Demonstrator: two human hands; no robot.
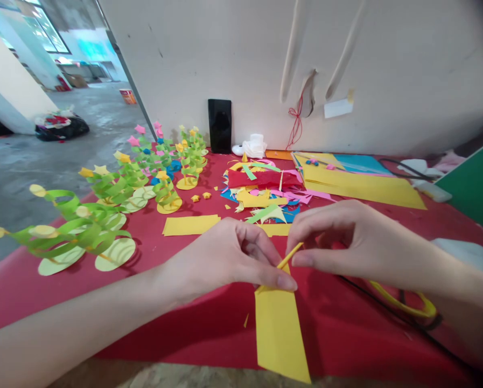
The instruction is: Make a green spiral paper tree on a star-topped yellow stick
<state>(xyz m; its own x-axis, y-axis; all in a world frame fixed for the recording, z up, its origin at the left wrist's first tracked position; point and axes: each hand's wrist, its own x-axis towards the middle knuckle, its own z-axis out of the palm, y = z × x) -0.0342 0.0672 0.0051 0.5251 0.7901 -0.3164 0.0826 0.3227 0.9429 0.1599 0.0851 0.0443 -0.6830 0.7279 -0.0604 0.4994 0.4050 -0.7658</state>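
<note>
Two hands meet on one long yellow paper strip [280, 328]. The left hand [225, 258] pinches its upper end between thumb and forefinger, the other fingers curled in. The right hand [350, 242] pinches the narrow rolled tip that sticks up slantwise from that end, its fingers pressed together. The strip's lower part lies flat on the red table [176, 328], reaching to the near edge. Beneath the right wrist lies a yellow loop handle [406, 306], partly hidden. Beyond the hands sits a flat yellow paper rectangle [190, 224], then a heap of coloured paper scraps [265, 188] and a stack of yellow sheets [362, 186]. To the left stand green spiral paper trees [83, 226] on pale discs.
</note>
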